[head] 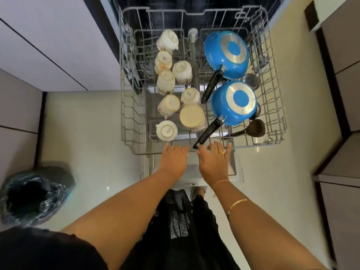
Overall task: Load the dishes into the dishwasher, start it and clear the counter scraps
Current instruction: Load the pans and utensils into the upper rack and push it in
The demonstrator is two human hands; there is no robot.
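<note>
A grey wire dishwasher rack is pulled out in front of me over the open dishwasher door. Several white cups stand upside down in its left half. Two blue pans with black handles lie bottom up in the right half, beside a dark ladle and a steel cup. My left hand and my right hand rest side by side on the rack's front rail, fingers lying over the wire. The nearer pan's handle tip sits between them.
A bin lined with a dark bag stands on the pale floor at the lower left. Light cabinet fronts rise on the left and more cabinets on the right. My dark clothing fills the bottom of the view.
</note>
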